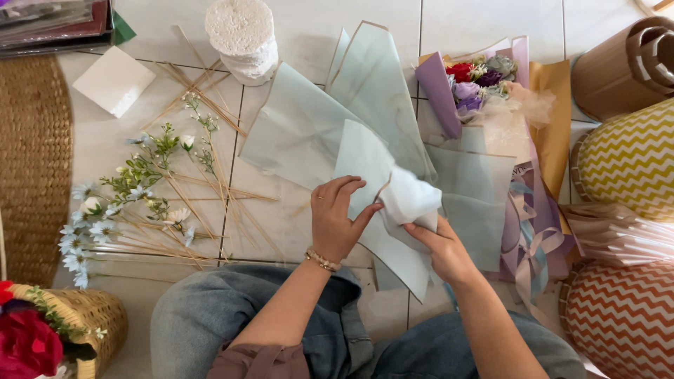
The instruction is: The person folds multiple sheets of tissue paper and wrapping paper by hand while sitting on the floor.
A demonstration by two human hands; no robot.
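Wrapping paper (393, 210), pale blue-green with gold edges, lies fanned on the tiled floor (309, 28) before the knees; both hands pinch one sheet's fold, left hand (335, 219) with fingers clenched on its edge, right hand (439, 247) grasping from beneath. One finished bouquet (472, 84) in lilac wrap lies just beyond. Left: loose flower stems (133, 203), one white square card (114, 80), one stack of white foam discs (242, 35)
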